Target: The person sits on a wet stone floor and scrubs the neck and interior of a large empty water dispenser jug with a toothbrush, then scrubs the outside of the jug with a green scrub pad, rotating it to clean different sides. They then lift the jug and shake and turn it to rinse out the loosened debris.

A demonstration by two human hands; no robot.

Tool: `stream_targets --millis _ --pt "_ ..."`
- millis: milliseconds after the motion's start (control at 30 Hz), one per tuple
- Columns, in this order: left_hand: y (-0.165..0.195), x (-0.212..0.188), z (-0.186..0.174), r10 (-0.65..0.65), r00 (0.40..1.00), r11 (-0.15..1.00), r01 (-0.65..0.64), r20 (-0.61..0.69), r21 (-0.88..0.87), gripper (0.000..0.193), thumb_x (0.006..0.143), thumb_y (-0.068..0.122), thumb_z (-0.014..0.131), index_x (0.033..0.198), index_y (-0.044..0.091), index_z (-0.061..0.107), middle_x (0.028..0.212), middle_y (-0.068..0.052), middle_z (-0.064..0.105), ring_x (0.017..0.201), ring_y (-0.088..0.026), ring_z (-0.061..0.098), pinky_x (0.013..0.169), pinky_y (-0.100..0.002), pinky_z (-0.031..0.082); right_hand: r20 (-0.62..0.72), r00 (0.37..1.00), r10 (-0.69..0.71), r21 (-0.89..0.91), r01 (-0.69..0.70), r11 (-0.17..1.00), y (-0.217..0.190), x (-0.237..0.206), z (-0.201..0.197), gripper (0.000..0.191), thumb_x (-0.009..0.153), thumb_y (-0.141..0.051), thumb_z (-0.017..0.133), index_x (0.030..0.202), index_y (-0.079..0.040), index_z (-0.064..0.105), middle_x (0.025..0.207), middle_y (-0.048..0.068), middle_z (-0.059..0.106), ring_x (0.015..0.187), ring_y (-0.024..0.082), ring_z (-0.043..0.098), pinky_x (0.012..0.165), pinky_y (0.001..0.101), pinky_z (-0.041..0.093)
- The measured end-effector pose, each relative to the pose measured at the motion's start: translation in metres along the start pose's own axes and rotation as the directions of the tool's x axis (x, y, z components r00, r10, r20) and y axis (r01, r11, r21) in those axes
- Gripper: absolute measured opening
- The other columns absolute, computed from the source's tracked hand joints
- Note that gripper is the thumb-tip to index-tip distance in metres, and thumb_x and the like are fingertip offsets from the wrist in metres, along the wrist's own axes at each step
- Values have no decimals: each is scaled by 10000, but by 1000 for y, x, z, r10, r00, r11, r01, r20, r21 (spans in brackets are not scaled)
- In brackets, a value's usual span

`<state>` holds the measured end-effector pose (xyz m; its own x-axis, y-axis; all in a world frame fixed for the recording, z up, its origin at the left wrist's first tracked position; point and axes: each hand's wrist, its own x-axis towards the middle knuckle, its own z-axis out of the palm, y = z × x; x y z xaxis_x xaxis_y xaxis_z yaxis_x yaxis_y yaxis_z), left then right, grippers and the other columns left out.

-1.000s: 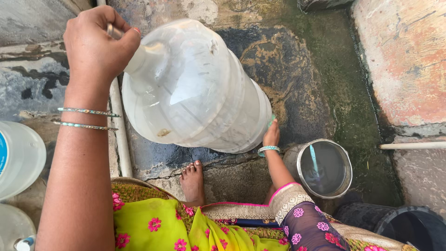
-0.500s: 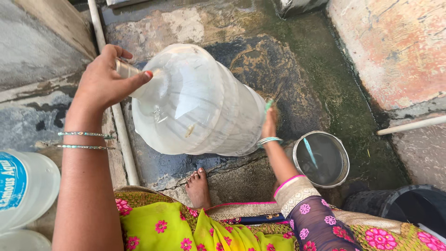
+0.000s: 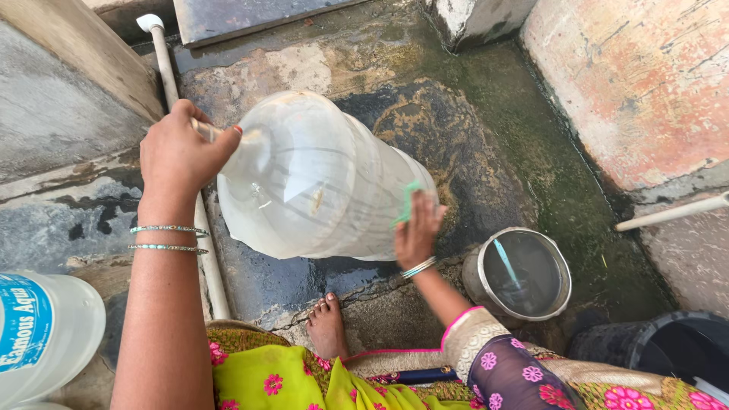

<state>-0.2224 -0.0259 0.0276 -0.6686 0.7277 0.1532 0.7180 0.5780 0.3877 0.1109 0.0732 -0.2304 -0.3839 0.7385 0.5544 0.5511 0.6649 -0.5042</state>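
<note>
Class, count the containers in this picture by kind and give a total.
Large clear water jugs: 2, one held tilted by the left hand and right hand, one at the left edge
Metal pots: 1
Black buckets: 1
Total: 4

I see a large clear plastic water jug (image 3: 319, 178) at the centre of the frame, tilted on its side with its neck toward the upper left. A small green scrub pad (image 3: 408, 199) presses against its lower right wall, near the base.
</note>
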Motion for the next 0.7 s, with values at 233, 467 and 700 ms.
stream_targets --millis 233,467,700 --pt "20 -9 11 162 978 977 -178 -132 -117 293 806 331 815 877 83 675 896 -126 714 839 -357 691 773 -470 529 478 859 185 397 -399 826 13 111 2 833 1021 -622 33 1595 -124 375 1672 67 341 1581 259 240 1292 503 -38" --pt "7 -2 27 -16 977 999 9 -213 -31 278 828 346 811 836 100 680 879 -154 714 869 -389 675 755 -500 517 90 995 -39 454 -6 891 -132 45 -20 809 1109 -602 120 1667 -23 32 1760 203 71 1655 344 36 1335 535 -14" --pt "0 -2 17 75 991 985 -91 -110 -145 288 819 335 781 886 82 661 928 -143 718 874 -367 698 782 -479 539 -8 995 -104 336 100 937 -120 35 -10 809 1089 -587 126 1627 18 146 1718 231 188 1627 369 153 1336 536 24"
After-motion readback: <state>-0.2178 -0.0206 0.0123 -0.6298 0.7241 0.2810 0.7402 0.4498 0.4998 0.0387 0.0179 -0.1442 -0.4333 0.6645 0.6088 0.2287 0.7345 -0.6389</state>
